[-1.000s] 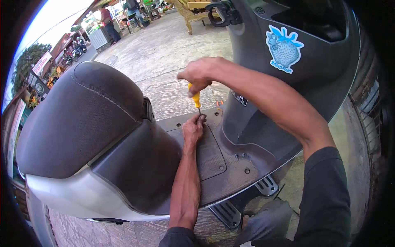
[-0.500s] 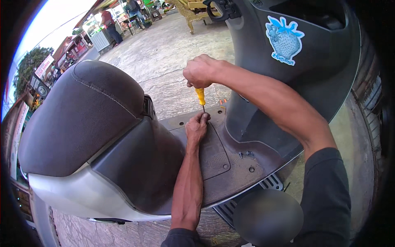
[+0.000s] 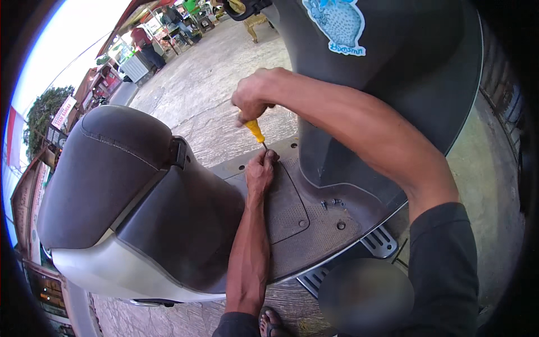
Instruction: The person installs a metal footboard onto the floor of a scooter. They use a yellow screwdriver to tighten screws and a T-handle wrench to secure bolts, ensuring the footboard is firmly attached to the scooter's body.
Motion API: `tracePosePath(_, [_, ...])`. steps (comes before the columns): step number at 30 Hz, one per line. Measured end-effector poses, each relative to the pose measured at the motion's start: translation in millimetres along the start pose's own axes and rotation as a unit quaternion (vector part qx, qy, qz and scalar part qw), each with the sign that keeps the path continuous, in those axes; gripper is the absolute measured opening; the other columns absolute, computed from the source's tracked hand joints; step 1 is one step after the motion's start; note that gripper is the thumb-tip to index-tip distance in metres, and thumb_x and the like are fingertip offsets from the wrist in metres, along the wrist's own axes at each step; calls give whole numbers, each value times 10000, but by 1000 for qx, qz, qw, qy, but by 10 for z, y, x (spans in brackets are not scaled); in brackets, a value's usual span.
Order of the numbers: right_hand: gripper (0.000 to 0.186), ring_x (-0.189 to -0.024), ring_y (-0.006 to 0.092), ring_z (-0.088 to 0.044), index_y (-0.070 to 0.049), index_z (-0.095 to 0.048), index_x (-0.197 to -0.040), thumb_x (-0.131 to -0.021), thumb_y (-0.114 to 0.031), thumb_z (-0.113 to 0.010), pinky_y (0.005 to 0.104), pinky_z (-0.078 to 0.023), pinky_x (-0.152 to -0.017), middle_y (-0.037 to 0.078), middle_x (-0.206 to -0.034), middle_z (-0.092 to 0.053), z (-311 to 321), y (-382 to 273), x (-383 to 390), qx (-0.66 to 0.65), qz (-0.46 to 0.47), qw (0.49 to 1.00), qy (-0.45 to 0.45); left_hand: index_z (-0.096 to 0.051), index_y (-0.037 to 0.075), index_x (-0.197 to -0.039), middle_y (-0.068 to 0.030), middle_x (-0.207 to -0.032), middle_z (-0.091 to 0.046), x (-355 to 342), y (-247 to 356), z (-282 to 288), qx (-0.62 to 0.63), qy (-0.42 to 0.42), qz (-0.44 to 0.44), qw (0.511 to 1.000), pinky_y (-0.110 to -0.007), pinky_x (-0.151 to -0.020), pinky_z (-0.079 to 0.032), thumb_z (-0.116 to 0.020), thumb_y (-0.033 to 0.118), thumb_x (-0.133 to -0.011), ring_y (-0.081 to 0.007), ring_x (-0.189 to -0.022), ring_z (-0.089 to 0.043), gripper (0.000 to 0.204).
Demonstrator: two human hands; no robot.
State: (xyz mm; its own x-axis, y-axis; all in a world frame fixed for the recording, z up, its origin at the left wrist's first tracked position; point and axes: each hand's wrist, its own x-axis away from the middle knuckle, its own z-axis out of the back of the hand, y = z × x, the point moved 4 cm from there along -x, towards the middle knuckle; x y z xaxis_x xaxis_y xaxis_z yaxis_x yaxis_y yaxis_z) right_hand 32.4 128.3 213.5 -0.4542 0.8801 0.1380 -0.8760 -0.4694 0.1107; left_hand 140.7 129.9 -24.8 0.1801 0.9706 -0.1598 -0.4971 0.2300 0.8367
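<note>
A screwdriver (image 3: 254, 131) with a yellow handle slants down to the far side of a scooter's dark floorboard (image 3: 286, 222). My right hand (image 3: 254, 95) is wrapped round the top of its handle, the arm reaching over from the right. Down at the board, my left hand (image 3: 260, 171) has its thumb and fingers closed about the lower end of the metal shaft. The shaft's tip is hidden by those fingers, so whatever it touches cannot be seen. Several loose dark screws (image 3: 331, 203) lie on the board to the right of my left hand.
The scooter's seat (image 3: 112, 168) rises on the left, its front shield (image 3: 387, 73) with a blue sticker on the right. A slotted metal footrest (image 3: 380, 242) juts out at the near edge. Across the pavement, a person in red (image 3: 143, 42) stands by a stall.
The screwdriver has gone from nearly upright to leaning, its handle tipped to the left with my right hand. My left hand stays at the shaft. The whole view has shifted a little.
</note>
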Motion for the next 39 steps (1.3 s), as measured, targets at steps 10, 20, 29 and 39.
tracePosePath(10, [355,-989,310,-737,-70,-776,-1069,-996,-376,-613,457,-586,-809,164,-1057,-756,-148,83,-111,-19,-11,997,-76,-753,69,-1025,-143,-887,-758,8,-34,-111,-27,9,-9,1000,-393,-794,-538,-554,387,-1038,-293,-872,-741,375])
tracePosePath(20, [419,-973,340,-733,-78,-776,-1071,-989,-449,-600,460,-576,-825,178,-1030,-756,-138,121,-133,32,-6,999,-29,-747,90,-1021,-144,-895,-755,8,44,-136,-40,19,-26,999,-440,-803,-540,-551,390,-1029,-342,-894,-737,359])
tracePosePath(29, [357,-883,346,-740,-33,-773,-1029,-991,-353,-621,445,-579,-757,205,-941,-755,-78,-9,14,-107,-54,990,-74,-745,103,-1000,-153,-920,-754,36,1,-34,-63,18,-24,998,-454,-810,-543,-525,370,-1034,-369,-919,-728,348])
tracePosePath(39, [294,-1006,353,-727,-71,-787,-1069,-858,-236,-666,453,-574,-866,221,-1059,-744,-248,22,-136,-54,-81,992,75,-757,98,-1007,-127,-928,-767,67,-83,-73,-60,26,1,998,-432,-816,-546,-531,347,-1036,-330,-905,-739,337])
